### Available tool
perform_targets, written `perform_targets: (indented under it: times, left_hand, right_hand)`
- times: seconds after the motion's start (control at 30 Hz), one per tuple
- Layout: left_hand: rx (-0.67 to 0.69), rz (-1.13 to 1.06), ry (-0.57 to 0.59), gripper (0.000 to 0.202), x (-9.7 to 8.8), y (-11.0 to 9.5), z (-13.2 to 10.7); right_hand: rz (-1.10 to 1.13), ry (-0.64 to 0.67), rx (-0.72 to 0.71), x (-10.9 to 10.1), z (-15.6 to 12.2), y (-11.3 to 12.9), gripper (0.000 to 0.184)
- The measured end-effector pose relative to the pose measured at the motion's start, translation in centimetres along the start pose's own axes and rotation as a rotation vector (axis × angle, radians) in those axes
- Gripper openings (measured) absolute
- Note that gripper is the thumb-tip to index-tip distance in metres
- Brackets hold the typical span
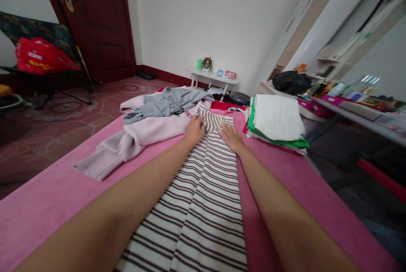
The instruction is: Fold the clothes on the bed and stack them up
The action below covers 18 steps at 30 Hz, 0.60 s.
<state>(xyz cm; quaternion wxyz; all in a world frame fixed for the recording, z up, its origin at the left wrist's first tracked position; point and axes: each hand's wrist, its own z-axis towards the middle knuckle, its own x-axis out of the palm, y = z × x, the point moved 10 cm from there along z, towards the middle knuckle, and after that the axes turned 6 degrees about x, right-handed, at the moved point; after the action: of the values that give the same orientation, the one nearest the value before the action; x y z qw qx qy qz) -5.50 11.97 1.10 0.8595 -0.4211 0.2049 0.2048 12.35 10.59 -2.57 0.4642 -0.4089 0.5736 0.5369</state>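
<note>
A white garment with dark stripes lies lengthwise before me on the pink bed cover. Its far end is folded over, and a seam or crease runs down its middle. My left hand rests on the left side of that far end, fingers laid on the cloth and slightly bent. Opposite it, my right hand presses on the right side with its fingers spread. Beyond and left of my hands are a pale pink sweatshirt and a crumpled grey garment on top of it.
A stack of folded clothes, white cloth on top, sits at the bed's right. Behind stands a small white table with a plant. A cluttered dressing table is at right; a chair with a red bag stands left.
</note>
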Motion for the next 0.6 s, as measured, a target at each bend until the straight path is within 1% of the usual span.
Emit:
perform_targets:
  times: [0.17, 0.23, 0.3, 0.37, 0.43, 0.53, 0.6]
  left_hand:
    - [-0.050, -0.135, 0.042, 0.058, 0.1, 0.7, -0.9]
    - [-0.070, -0.206, 0.076, 0.063, 0.1, 0.9, -1.9]
    - [-0.077, -0.277, 0.119, 0.064, -0.2, 0.8, -3.3]
    - [-0.071, -0.334, 0.162, 0.064, -1.2, 0.5, -5.2]
    - [-0.049, -0.409, 0.231, 0.061, -2.5, -0.1, -7.5]
    - [0.027, -0.512, 0.409, 0.055, -5.1, -1.4, -11.0]
    - [0.098, -0.491, 0.540, 0.048, -7.1, -2.4, -13.2]
  right_hand:
    - [-0.006, 0.003, -0.017, 0.1, -3.8, -0.1, 0.066]
    - [-0.008, 0.003, -0.030, 0.0, -5.5, 0.1, 0.067]
    - [-0.005, 0.008, -0.053, 0.0, -7.4, 0.4, 0.070]
    - [0.000, 0.019, -0.096, -0.1, -9.6, 0.8, 0.070]
    - [0.006, 0.039, -0.165, -0.1, -12.1, 1.4, 0.067]
    - [0.035, 0.072, -0.275, -0.2, -16.3, 2.0, 0.063]
    - [0.082, 0.098, -0.341, -0.5, -18.9, 2.2, 0.058]
